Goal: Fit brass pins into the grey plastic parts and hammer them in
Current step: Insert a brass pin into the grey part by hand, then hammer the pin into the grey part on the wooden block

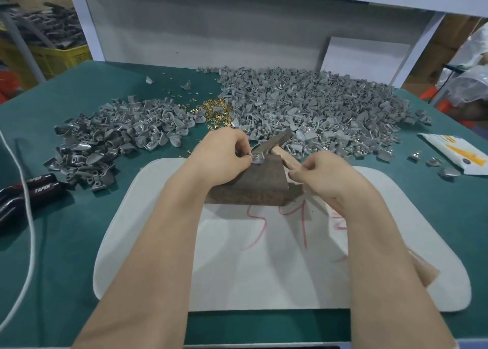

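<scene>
Left hand (224, 150) pinches a grey part (257, 160) on the block (253, 182); right hand (327, 177) grips the hammer (274, 140).

grey parts (303, 108) heaped behind block (253, 182)

Your green table (79, 89) backs onto a grey panel (211, 31) between white posts (81, 18); a yellow crate (63, 58) sits beyond, left.

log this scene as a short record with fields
left hand: pinches part on block
right hand: grips hammer
hammer head: close to part, contact unclear
block: on mat
pins: pile between left heap and right heap of parts
</scene>
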Demonstrator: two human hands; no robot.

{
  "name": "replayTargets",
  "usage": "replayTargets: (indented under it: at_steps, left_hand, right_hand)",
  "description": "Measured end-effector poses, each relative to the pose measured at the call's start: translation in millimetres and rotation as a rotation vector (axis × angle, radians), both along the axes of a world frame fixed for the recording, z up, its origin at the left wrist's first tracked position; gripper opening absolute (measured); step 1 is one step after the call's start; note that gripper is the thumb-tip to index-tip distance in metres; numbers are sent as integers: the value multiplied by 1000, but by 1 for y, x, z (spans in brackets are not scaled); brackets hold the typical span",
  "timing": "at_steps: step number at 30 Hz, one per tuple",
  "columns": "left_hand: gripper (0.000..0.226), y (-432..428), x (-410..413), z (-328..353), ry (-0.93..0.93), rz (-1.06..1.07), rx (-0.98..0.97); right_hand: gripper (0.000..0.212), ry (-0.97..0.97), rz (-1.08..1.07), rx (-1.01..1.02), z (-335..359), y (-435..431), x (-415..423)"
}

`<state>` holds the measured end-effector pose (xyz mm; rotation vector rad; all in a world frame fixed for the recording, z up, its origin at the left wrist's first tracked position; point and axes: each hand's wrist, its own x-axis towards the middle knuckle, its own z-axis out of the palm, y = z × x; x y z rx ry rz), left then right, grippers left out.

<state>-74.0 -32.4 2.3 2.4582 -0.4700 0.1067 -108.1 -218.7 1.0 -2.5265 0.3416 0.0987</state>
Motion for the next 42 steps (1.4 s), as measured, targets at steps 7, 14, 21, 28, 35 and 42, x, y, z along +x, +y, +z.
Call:
replayTargets:
  at_steps: [7,14,21,28,35,42]
  left_hand:
    - [11,-4,-2,1,14,189,6]
    - [18,-6,-3,0,10,326,43]
    - [17,-8,-8,5,43,319,45]
    - [15,-1,-12,16,166,162,83]
    - [19,1,-14,16,170,179,64]
    - [22,-1,-13,13,163,178,63]
  right_hand:
    - [34,-407,59,65,27,-7,-8]
    - [45,-514,218,-93,32,22,-17]
    - [45,-515,252,-108,34,20,-20]
    - [44,-418,242,-89,39,5,-20]
    - [42,-388,290,-97,42,8,-30]
    - [44,-443,297,-102,44,10,-33]
